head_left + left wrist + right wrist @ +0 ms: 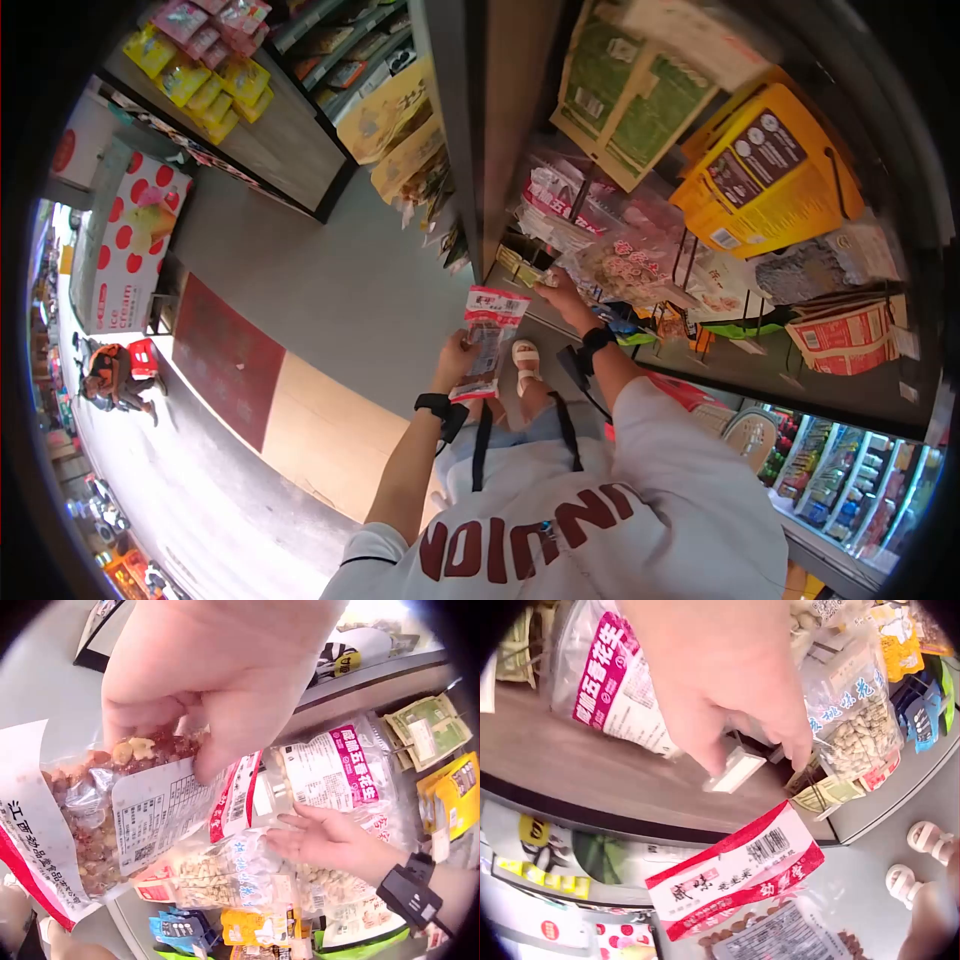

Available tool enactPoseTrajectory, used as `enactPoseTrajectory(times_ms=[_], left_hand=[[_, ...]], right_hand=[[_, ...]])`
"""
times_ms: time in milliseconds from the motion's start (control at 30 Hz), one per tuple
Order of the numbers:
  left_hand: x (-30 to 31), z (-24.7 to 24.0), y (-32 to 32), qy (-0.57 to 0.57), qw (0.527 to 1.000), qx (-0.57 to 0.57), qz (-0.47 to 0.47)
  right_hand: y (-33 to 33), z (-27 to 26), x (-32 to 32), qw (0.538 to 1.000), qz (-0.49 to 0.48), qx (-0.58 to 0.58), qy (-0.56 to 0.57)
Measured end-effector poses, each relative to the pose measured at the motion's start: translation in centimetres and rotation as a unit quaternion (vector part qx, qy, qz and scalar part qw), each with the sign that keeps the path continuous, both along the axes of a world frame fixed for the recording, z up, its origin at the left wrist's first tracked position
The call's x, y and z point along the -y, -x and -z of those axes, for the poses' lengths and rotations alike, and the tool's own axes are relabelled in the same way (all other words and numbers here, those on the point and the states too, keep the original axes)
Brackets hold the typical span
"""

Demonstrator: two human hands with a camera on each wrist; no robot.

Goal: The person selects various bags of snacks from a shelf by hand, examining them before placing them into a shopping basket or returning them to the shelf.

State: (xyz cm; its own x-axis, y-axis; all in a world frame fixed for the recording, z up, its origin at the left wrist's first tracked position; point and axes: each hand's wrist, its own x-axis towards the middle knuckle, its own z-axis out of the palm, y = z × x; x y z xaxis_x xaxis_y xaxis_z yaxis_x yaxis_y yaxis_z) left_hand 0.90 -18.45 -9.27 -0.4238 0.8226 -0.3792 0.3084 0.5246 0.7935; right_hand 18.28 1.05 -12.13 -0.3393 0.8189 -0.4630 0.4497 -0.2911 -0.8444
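Observation:
My left hand [459,356] grips a clear bag of peanuts [90,862] with a red and white header, in front of my body. In the left wrist view its thumb and fingers pinch the bag near a printed label [161,817]. My right hand [727,682] is at the rack, its thumb right at a white price tag [736,771] on the end of a display hook. The fingers of that hand look extended in the left wrist view. Beside it hang a peanut bag with a magenta label [607,675] and another with blue lettering [855,720].
A yellow basket-like box [770,175] and green packets [635,95] are higher on the rack. Hooks with tags stick out around my right hand. A dark shelf post [480,130] stands ahead. On the left are an ice cream freezer [130,240] and a person [115,375].

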Motion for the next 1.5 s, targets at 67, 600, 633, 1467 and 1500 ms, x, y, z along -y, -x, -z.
enactPoseTrajectory(times_ms=[67,600,633,1467,1500], left_hand=[[0.5,1.7,0.0,-0.006,1.000,-0.014,0.013],[-8.0,6.8,1.4,0.006,0.993,0.082,0.086],[-8.6,6.6,1.0,-0.005,0.992,0.057,0.110],[-11.1,8.2,1.0,-0.003,0.988,0.137,0.078],[-11.2,7.8,0.7,0.014,0.984,0.167,0.067]], right_hand=[[0.8,-0.2,0.2,0.999,0.032,-0.018,0.032],[1.2,-3.7,-1.7,0.815,0.301,-0.294,0.399],[0.9,-3.5,-1.5,0.816,0.302,-0.285,0.403],[1.1,-2.8,-0.7,0.859,0.202,-0.295,0.366],[1.1,-2.9,-0.9,0.860,0.202,-0.293,0.365]])
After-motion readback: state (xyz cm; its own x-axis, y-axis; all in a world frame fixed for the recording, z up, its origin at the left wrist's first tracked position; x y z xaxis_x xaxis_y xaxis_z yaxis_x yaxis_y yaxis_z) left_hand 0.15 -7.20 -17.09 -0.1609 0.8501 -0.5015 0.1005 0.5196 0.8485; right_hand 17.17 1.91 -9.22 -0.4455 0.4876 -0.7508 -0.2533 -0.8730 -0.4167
